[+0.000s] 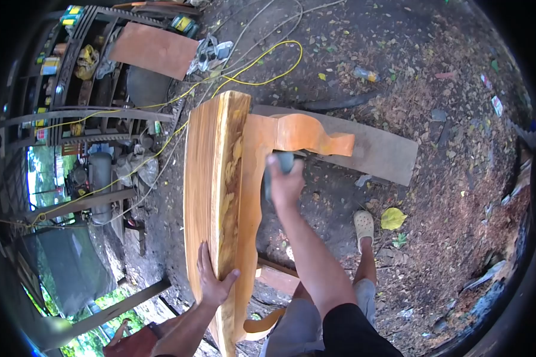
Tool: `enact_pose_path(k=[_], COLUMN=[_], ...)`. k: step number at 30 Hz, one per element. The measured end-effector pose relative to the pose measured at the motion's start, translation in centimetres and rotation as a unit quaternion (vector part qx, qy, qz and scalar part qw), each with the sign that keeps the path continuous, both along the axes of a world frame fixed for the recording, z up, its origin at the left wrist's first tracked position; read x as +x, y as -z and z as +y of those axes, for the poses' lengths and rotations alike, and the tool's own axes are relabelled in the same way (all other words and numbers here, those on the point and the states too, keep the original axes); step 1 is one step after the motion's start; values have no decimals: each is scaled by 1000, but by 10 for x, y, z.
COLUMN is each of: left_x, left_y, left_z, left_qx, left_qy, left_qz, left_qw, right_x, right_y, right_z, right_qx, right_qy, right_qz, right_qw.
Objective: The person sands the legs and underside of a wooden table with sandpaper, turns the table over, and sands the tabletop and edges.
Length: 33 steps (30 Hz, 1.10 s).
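A wooden table [205,178] with a live edge lies on its side in front of me, its curved leg [304,134] pointing right. My right hand [287,183] is closed around a dark grey-green block [284,162], at the inner corner where the leg meets the apron [253,178]. The block's underside is hidden, and the hand is slightly blurred. On the table's upper edge rests my left hand [216,285], fingers stretched over the top's face and thumb spread across the edge.
A grey board [387,154] lies on the ground behind the leg. Yellow cord [268,74] loops past the table's far end. Shelving with cans [50,65] and a reddish-brown sheet [155,50] stand at left. At the bottom left shows another person's red clothing [128,345].
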State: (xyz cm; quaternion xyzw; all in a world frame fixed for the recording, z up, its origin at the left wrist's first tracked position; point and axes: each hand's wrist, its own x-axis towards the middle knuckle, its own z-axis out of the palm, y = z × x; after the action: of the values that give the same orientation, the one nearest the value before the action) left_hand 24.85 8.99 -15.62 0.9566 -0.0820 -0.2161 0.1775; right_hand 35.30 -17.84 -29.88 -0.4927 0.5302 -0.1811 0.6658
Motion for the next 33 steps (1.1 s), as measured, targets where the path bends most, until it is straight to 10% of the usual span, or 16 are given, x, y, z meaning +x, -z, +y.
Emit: enact_pose_path(k=[6, 33], left_x=[4, -2], left_y=[-2, 3], left_z=[1, 3], left_qx=[5, 4], left_qy=[11, 3], left_qz=[-3, -11], left_qw=[1000, 1000], right_x=[-42, 32], right_y=[-4, -18], right_z=[65, -26], right_qx=[-123, -246], right_qy=[-169, -109], right_qz=[-38, 79], right_qw=[977, 960])
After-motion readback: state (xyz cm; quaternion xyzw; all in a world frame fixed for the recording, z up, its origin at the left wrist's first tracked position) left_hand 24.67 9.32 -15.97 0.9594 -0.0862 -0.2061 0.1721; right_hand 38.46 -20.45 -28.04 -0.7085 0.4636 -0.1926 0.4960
